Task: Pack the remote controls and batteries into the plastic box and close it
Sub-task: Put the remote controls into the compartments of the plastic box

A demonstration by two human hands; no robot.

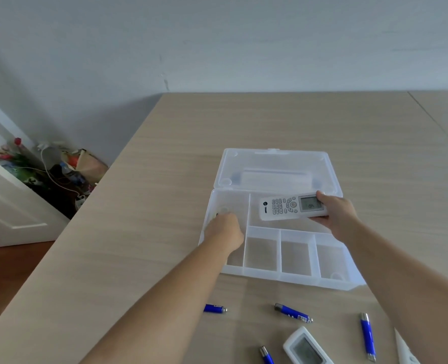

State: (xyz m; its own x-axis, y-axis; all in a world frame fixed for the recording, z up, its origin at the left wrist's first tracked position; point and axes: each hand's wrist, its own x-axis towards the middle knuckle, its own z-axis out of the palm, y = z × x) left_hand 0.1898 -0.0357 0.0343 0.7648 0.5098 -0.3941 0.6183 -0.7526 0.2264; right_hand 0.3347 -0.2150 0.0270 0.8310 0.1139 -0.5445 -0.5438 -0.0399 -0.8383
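Observation:
A clear plastic box (pixel 278 274) lies open on the table, its lid (pixel 275 166) folded flat behind it. My right hand (pixel 335 214) holds a white remote control (pixel 288 207) by its screen end, level over the box's large rear compartment. My left hand (pixel 224 229) rests in the box's left compartment, fingers curled against its wall. Several blue batteries lie loose in front of the box, such as a battery (pixel 293 313) in the middle, a battery (pixel 215 308) beside my left forearm and a battery (pixel 368 336) to the right. A second white remote (pixel 305 348) lies at the bottom edge.
The wooden table (pixel 138 206) has its left edge running diagonally. Beyond it, on the floor, sits a pile of bags, cables and flowers (pixel 57 174) beside a white door (pixel 5 206). A white object (pixel 406 350) pokes in at the bottom right.

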